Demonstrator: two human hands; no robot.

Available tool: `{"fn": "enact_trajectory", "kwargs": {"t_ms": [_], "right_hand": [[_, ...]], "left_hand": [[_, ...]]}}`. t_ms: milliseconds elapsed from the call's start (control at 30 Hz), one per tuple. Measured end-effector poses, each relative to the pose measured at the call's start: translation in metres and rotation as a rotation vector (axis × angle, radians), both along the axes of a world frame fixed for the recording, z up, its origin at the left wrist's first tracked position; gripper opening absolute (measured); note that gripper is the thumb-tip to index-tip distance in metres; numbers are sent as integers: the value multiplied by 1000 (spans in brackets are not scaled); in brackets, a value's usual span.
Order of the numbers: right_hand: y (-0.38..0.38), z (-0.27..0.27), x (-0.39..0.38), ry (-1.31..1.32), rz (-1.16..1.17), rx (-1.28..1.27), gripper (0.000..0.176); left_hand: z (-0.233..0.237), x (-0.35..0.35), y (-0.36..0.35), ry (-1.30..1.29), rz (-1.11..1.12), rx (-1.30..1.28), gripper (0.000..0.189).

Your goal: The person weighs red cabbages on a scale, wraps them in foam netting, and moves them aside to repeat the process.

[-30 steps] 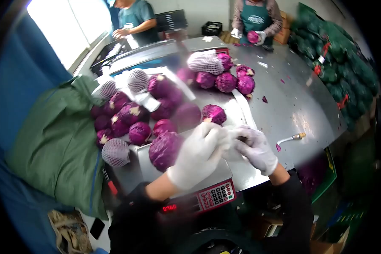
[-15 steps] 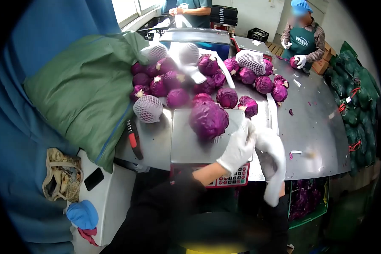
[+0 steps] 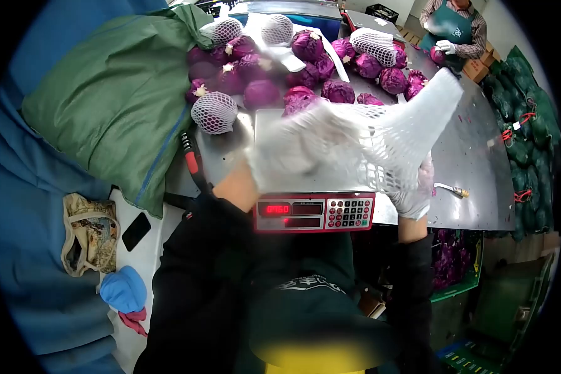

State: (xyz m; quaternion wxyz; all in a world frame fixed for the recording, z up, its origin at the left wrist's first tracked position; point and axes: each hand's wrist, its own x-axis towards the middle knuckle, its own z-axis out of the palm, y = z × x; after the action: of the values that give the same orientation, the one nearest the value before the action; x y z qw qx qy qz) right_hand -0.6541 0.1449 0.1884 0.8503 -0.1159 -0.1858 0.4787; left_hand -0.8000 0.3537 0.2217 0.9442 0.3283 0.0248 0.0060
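A white foam net sleeve [image 3: 386, 153] is stretched out over the right side of the scale, its loose end pointing up and right. At its lower right edge my right hand [image 3: 414, 198], in a white glove, grips it; some fingers are hidden behind the mesh. My left hand [image 3: 296, 149], also gloved, is smeared by motion above the scale's plate, so its fingers cannot be made out. Just behind it a red cabbage [image 3: 298, 98] shows in part, mostly covered by the blurred hand. Red digits are lit on the scale [image 3: 315, 212].
Several red cabbages [image 3: 338, 91] lie behind the scale, some in foam nets [image 3: 214, 113]. A red-and-black-handled knife [image 3: 192, 161] rests left, beside a large green sack [image 3: 106, 106]. A co-worker [image 3: 455, 31] stands far right, near filled green net bags [image 3: 523, 137]. A crate [image 3: 458, 262] sits below.
My left hand has moved left over the scale, away from my right hand. The foam net has spread out, off my right forearm. The view has tilted down, showing the scale's display.
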Motion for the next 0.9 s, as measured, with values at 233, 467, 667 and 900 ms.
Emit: {"fn": "enact_trajectory", "kwargs": {"t_ms": [233, 467, 667, 900], "right_hand": [[32, -7, -34, -677, -563, -508, 44], [95, -75, 19, -1035, -860, -806, 42], [154, -113, 83, -739, -415, -1035, 47], [125, -21, 43, -1263, -461, -541, 32]], "left_hand": [[-59, -44, 7, -87, 485, 542, 18], [-124, -10, 17, 323, 1074, 830, 16], [-124, 52, 72, 283, 920, 909, 29], [-68, 40, 48, 78, 386, -435, 64]]}}
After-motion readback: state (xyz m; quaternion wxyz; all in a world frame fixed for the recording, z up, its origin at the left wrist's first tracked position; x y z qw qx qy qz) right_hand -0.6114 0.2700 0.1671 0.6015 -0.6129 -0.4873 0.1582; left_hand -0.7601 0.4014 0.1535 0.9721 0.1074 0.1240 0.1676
